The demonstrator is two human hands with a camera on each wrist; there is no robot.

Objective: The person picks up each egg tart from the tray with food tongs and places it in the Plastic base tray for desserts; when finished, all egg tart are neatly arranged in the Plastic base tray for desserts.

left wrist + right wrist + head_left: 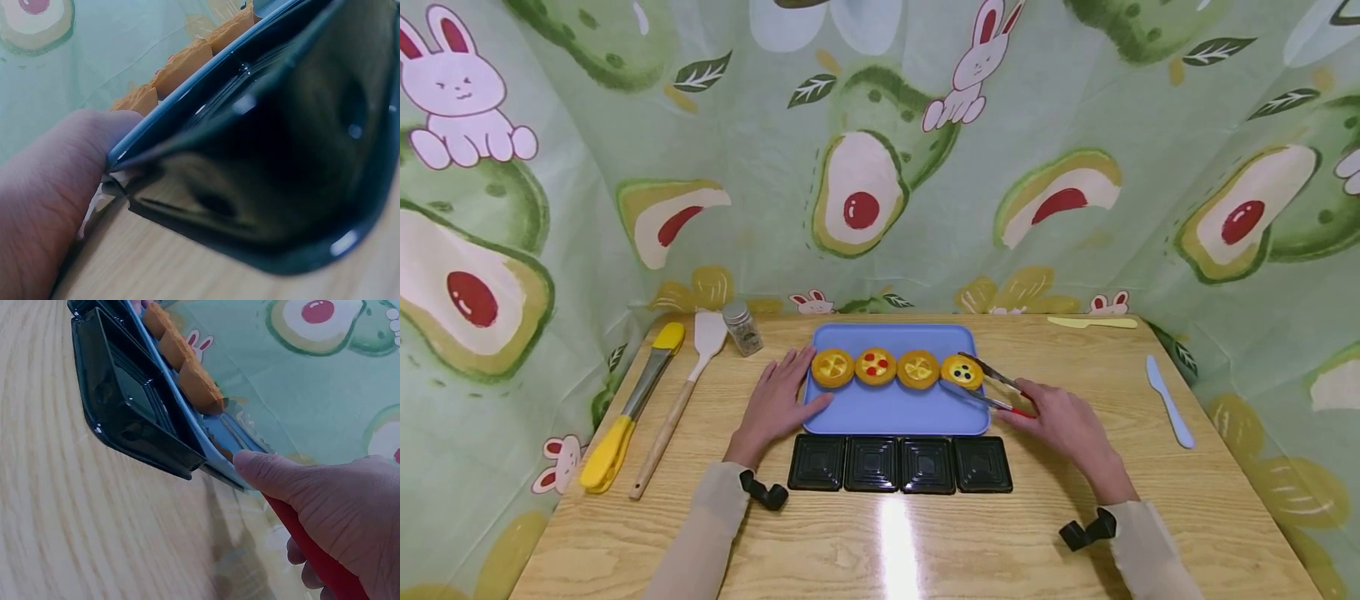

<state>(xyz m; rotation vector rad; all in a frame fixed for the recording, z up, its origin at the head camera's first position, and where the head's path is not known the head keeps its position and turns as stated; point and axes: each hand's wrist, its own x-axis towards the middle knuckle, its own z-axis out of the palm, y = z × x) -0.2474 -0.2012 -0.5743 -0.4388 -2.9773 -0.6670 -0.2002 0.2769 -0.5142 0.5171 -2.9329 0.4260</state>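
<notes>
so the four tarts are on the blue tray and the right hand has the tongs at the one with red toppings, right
The colour is wrong: in the head view the right hand has the tongs at the dark-topped tart.

Desk (827, 546): wood-grain top. Left edge: metal tongs (643, 387), yellow ends, lying alongside; white-headed spatula (679, 408), wooden handle, inboard of tongs. Near rear left corner: clear shaker jar (745, 335), grey lid, beside spatula head. Rear edge, toward right corner: yellow knife (1093, 322). Right edge: blue knife (1168, 402), lengthwise. Behind rear edge: green cloth (760, 167), avocado-and-rabbit print.
</notes>
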